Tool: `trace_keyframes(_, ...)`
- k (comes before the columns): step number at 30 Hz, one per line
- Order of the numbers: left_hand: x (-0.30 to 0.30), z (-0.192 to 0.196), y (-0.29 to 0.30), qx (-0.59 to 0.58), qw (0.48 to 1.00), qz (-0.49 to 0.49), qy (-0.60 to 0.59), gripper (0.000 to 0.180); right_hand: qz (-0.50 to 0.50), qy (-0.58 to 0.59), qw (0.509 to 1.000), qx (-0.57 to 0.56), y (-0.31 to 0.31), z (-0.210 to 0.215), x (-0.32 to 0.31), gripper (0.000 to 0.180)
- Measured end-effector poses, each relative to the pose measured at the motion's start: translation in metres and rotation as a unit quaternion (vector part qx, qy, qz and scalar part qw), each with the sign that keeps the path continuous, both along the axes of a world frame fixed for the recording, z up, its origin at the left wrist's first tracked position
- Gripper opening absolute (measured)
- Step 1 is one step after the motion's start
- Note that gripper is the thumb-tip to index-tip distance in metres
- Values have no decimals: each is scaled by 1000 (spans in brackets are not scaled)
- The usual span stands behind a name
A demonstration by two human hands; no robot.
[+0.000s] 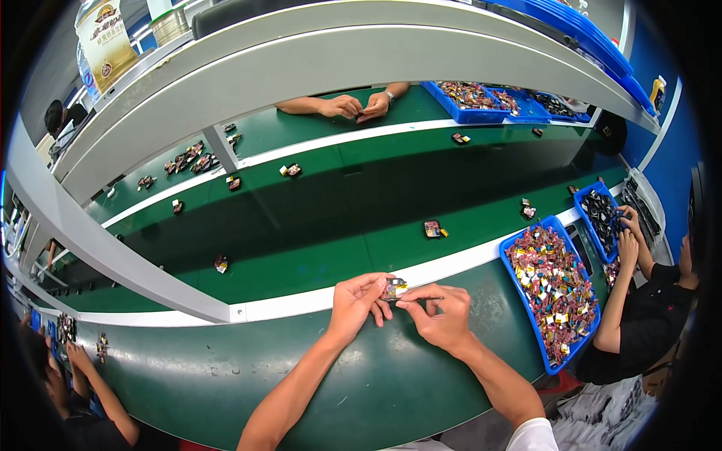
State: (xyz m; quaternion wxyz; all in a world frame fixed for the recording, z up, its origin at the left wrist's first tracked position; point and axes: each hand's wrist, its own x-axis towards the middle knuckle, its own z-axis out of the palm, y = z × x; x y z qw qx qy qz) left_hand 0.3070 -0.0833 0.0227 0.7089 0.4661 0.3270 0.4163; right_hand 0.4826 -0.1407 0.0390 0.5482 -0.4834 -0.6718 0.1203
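My left hand point(353, 304) pinches a small electronic assembly point(392, 290) in a black casing with yellow and silvery parts, held over the near edge of the white rail. From the right, my right hand point(442, 316) closes round a thin dark tool point(430, 299), its kind too small to tell. The tool's near end and my right fingertips meet the assembly's lower right side. Similar assemblies, one with a reddish board point(432, 228), lie spaced out on the green conveyor belt point(323, 255) beyond my hands.
A blue tray point(555, 368) heaped with small circuit boards stands right of my hands. Behind it, a co-worker reaches into another blue tray point(579, 197) of black parts. Another person's hands point(357, 107) work across the belt. A grey shelf beam point(316, 56) and post point(113, 233) frame the far side.
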Motion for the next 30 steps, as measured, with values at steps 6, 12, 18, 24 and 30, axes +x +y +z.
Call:
trace_keyframes(6, 0, -1, 1, 20, 1000, -20, -12, 27, -9, -3, 1000, 11, 0, 0, 1, 12)
trace_keyframes(12, 6, 0, -3, 29, 999, 17, 41, 24, -13, -26, 999, 35, 1, -2, 0, 13)
trace_keyframes(18, 8, 4, -4, 38, 996, 22, 84, 21, -4, -47, 997, 58, 1, -2, 1, 15)
trace_keyframes(24, 13, 4, -7, 36, 992, 33, 118, 16, -10, -42, 996, 79, 0, -3, -2, 15)
trace_keyframes(30, 13, 5, -8, 34, 986, 42, 158, 14, -10, -45, 997, 63, 0, -3, -4, 15)
